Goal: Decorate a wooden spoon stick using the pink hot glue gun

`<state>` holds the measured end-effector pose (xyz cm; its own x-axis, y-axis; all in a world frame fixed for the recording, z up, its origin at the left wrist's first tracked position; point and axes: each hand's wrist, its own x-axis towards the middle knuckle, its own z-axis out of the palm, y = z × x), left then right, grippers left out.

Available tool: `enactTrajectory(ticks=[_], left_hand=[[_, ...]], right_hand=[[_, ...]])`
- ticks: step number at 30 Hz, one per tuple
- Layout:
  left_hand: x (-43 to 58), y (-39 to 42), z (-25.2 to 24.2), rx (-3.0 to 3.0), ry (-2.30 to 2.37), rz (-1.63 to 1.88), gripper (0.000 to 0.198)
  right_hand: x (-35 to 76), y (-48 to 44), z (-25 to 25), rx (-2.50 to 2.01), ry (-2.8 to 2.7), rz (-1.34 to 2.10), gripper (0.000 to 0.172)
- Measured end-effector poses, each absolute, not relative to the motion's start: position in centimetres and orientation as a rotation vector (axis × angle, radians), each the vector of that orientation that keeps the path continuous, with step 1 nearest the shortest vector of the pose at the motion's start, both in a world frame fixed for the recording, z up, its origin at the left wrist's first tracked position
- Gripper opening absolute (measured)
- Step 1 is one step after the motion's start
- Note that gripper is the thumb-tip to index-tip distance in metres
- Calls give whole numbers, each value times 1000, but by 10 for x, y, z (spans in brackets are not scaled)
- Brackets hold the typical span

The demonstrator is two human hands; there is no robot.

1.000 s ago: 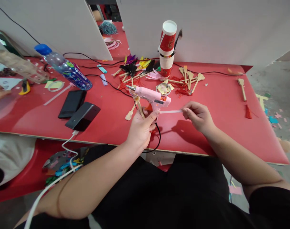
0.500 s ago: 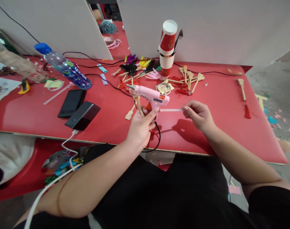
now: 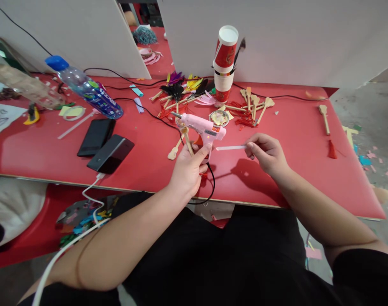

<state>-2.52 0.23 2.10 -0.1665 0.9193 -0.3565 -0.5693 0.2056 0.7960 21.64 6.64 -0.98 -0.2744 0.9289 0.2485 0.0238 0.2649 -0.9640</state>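
My left hand [image 3: 188, 169] is closed around the handle of a pink glue gun [image 3: 202, 127] and also clamps a wooden stick [image 3: 187, 142] against it. The gun's nozzle points left and up over the red table [image 3: 292, 170]. My right hand [image 3: 266, 154] pinches the end of a clear glue stick [image 3: 230, 148], whose other end sits just behind the back of the gun. A black cord [image 3: 212, 187] runs from the gun over the table's front edge.
Feathered sticks and wooden sticks [image 3: 254, 104] lie behind the gun by stacked red paper cups [image 3: 224, 63]. A water bottle [image 3: 85, 89], two phones [image 3: 104, 146] and tape [image 3: 73, 113] sit to the left. White partitions stand behind. A lone stick [image 3: 324, 117] and red tassel [image 3: 331, 149] lie right.
The glue gun has tipped slightly and shifted a little, and the glue stick's tip now sits a bit apart from the gun's back. Both hands stay in much the same place.
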Motion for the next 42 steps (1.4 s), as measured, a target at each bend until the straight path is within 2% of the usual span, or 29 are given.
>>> enactTrajectory(ticks=[4,8,12,18,20,26,33,38,42], left_hand=[[-29,11,9,417,1173,1212,63],[-27,21,-4,493,1341,1033,47],[-24,30,-17,615,1494,1010,35],[-29,34,-44,895,1510,1043,39],[-32,35,-48,989,1499,991,41],[-44,38,-43,1115,1492,827,38],[-60,30,-24,1394,1608,670,32],[-51,19,-2,1464,1592,972,38],[-29,5,8,1272,1257,1168,42]], right_hand=[[214,71,-17,-870,-1416,1369,54],[209,73,-23,-874,-1244,1599,52],[204,70,-20,-835,-1074,1790,41],[207,73,-21,-837,-942,1969,18],[209,74,-24,-864,-946,1959,15],[213,73,-23,-756,-991,2030,34],[213,76,-14,-730,-796,2118,29],[205,67,-20,-696,-876,2212,31],[194,55,-29,-613,-974,2317,39]])
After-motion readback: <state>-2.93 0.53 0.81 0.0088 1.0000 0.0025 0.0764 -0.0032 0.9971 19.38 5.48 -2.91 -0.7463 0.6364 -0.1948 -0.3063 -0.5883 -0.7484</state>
